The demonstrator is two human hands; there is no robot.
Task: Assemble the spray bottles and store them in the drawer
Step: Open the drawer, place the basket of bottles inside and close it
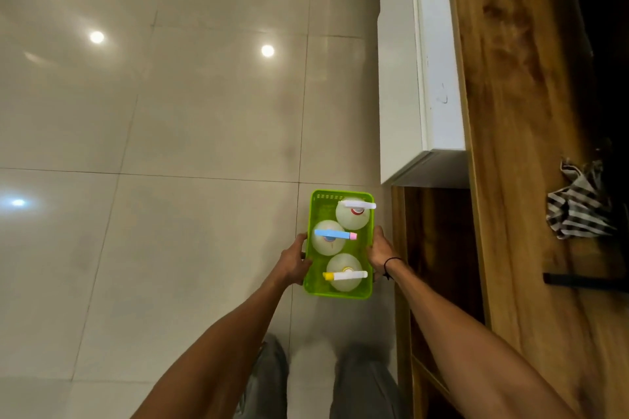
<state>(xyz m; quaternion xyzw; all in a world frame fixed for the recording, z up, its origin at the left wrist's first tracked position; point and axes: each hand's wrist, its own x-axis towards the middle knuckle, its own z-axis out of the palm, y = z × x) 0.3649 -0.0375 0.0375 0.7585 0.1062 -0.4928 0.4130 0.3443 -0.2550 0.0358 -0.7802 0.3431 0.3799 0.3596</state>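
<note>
Your left hand (295, 260) and right hand (380, 256) flank a basket (311, 269) above the tiled floor (170, 180). Three spray bottles (344, 274) stand inside it in a row, front to back. The open drawer (439, 248) lies just right of it, a cloth (578, 207) on the worktop (517, 112) further right.

A single wide-angle head camera looks steeply down from standing height along both outstretched forearms to the tiled floor (170, 146), with the person's own trouser legs at the bottom edge. The green basket (310, 269) sits low and right of centre at arm's length. A wooden counter (517, 112) runs down the right edge, bowed by lens distortion.
</note>
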